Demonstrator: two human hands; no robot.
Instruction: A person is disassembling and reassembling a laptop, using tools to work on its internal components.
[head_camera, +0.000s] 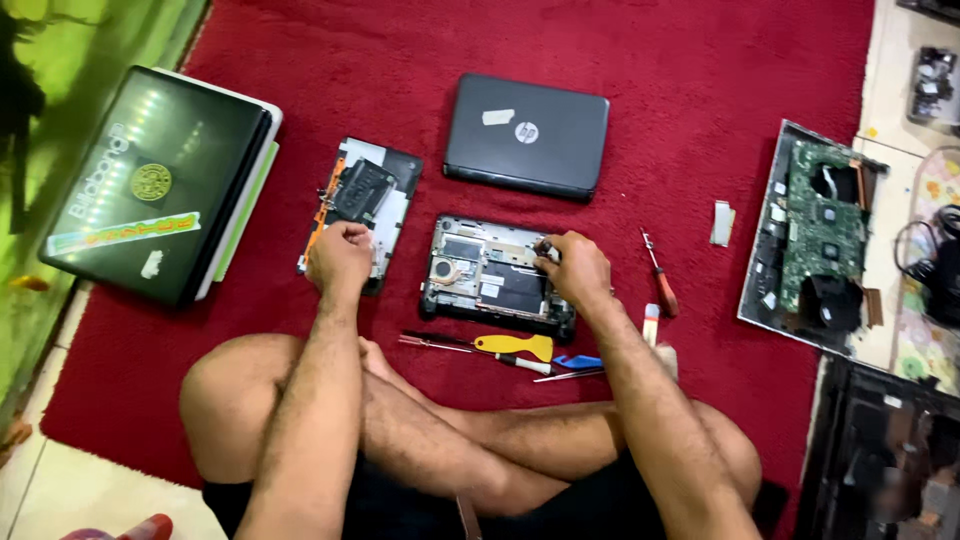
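Hands on red carpet (700, 90), person seated cross-legged. Left hand (340, 258) curled into a loose fist, resting on removed panel (362, 205); whether it grips anything, cannot tell. Right hand (575, 268) on upper right corner of opened laptop base (490, 275), fingertips pinched narrow on something too small to identify. Yellow-handled screwdriver (505, 346) just in front of base; red-handled screwdriver (660, 275) to its right. Closed laptop (525, 135) beyond.

A small white rectangular label (497, 117) sits on the closed dark laptop's lid at the top. On the black laptop at left lie a round yellow-green sticker (151, 182), a long yellow-and-blue strip label (124, 233) and a small white sticker (152, 264).
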